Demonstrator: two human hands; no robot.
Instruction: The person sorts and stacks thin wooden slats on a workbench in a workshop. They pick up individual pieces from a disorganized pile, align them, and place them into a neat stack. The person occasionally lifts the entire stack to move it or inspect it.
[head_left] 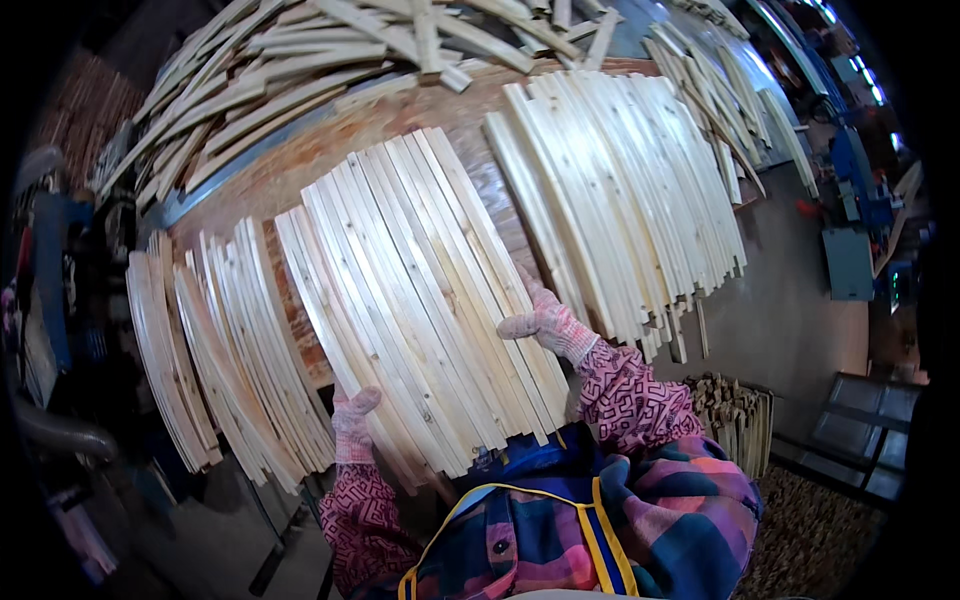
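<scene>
A wide row of pale wooden strips [420, 300] lies side by side in front of me, running away from my body. My left hand [355, 418], in a light knitted glove, grips the row's left edge near its close end, thumb on top. On the opposite edge, farther up, my gloved right hand [548, 320] holds the strips with its thumb laid over the top. Its other fingers are mostly hidden at the side. The strips sit slightly uneven at both ends.
Another row of strips [620, 190] lies to the right on the worn wooden tabletop [290, 180]. Narrower groups of strips [240, 350] are at the left. A loose heap of strips [290, 70] spreads across the far side. Upright wood pieces [735, 415] stand bundled low at the right.
</scene>
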